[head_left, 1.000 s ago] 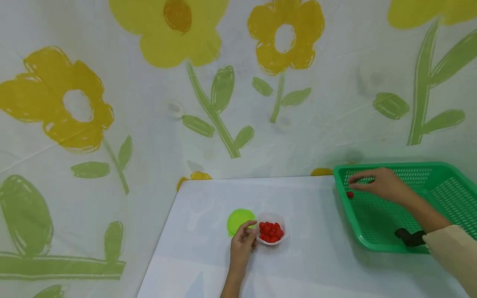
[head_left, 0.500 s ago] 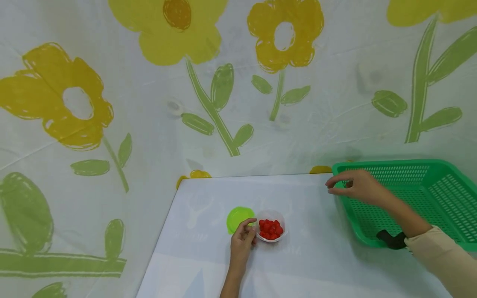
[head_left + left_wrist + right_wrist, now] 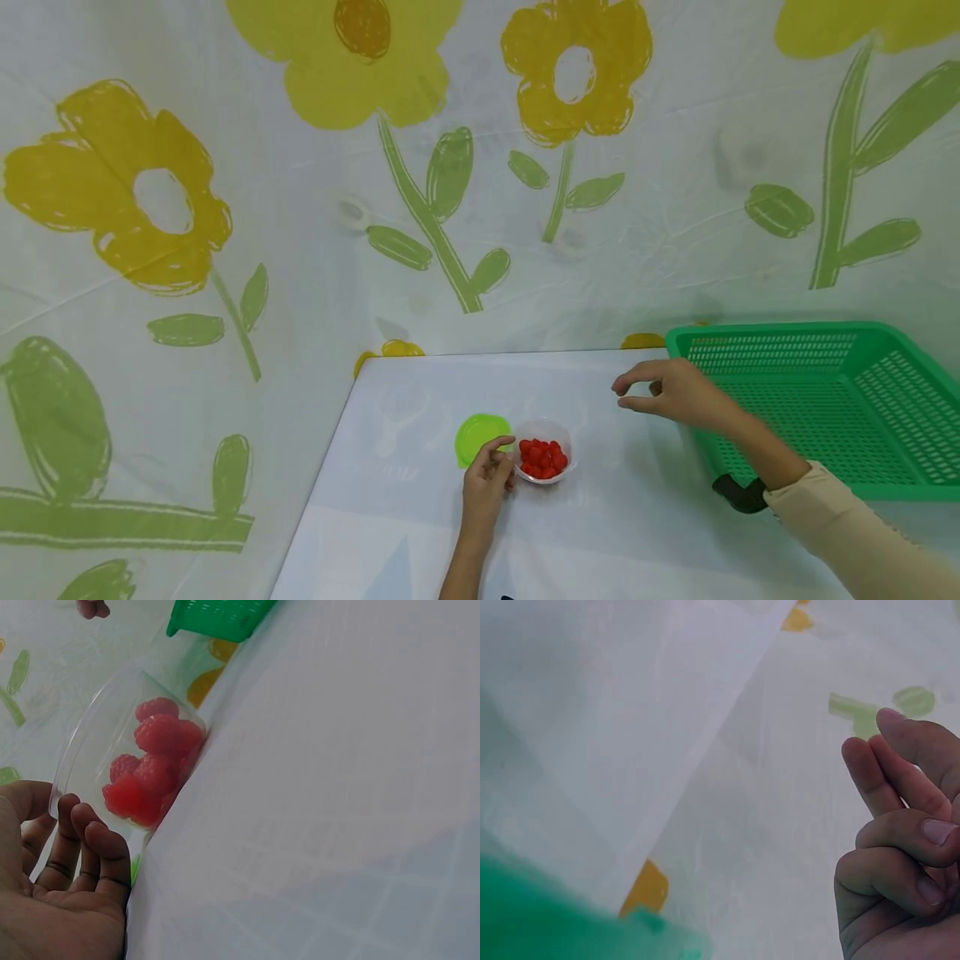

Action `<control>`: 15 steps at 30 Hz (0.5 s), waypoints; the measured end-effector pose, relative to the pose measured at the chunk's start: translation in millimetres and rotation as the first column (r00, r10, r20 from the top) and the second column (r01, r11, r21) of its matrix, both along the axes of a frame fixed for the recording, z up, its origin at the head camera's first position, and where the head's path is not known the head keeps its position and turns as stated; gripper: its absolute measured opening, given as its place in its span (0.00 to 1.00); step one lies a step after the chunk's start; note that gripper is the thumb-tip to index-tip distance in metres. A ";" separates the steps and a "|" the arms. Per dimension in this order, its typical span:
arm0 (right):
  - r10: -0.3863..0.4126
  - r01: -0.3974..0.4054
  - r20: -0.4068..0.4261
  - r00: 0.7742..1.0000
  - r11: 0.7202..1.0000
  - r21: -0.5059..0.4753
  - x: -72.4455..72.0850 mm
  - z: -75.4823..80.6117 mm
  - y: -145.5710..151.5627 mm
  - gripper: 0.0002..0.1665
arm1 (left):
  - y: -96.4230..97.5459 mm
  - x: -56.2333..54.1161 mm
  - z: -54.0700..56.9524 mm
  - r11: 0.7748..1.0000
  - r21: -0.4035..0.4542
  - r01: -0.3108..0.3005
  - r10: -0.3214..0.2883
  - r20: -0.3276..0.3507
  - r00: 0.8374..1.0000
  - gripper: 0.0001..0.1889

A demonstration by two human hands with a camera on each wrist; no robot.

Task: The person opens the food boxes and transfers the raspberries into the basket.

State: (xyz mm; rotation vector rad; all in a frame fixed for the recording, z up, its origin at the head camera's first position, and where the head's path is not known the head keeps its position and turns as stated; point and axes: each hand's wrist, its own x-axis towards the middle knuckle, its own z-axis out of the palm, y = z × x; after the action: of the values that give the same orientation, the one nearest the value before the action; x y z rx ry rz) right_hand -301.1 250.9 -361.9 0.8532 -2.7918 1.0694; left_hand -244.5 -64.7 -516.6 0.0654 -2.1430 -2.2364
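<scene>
A clear plastic bowl of red raspberries stands on the white table. At its left rim, my left hand pinches the edge between thumb and fingers, as the left wrist view shows at close range with the raspberries. Just behind that hand lies a bright green lid, partly covered by the fingers. My right hand is above the table at the left edge of the green basket. Its thumb and forefinger are spread apart. No berry shows in the right wrist view of this hand.
The perforated basket occupies the table's right side, against a flower-printed curtain. White tabletop stretches between bowl and basket. A black wrist device sits by the right sleeve.
My right hand has moved left out of the basket, toward the bowl. A red berry seen below its fingers a second ago is out of sight now. The left hand stays put.
</scene>
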 end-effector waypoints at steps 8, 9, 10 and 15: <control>0.058 -0.059 0.049 0.997 0.998 0.013 0.9 -19.2 -30.2 0.09 | -1.1 -0.3 -0.6 1.000 0.000 -0.005 0.005 0.018 1.000 0.13; 0.060 -0.061 0.062 0.996 0.998 0.012 1.5 -21.1 -33.5 0.09 | -0.9 -0.2 -0.6 1.000 0.001 -0.004 0.004 0.019 1.000 0.13; 0.068 -0.069 0.074 0.995 0.998 0.003 2.1 -22.6 -36.5 0.09 | -0.7 -0.1 -0.5 1.000 0.003 -0.003 0.003 0.021 1.000 0.13; 0.101 -0.101 0.100 0.990 0.995 -0.010 3.8 -29.5 -50.7 0.10 | 0.0 0.0 0.5 1.000 0.026 0.005 -0.006 0.005 1.000 0.15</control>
State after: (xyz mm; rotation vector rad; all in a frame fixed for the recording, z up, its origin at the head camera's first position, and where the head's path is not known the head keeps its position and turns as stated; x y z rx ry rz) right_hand -297.3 200.2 -391.4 0.9765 -2.8531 1.1643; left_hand -244.6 -64.7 -516.0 0.0663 -2.1194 -2.2699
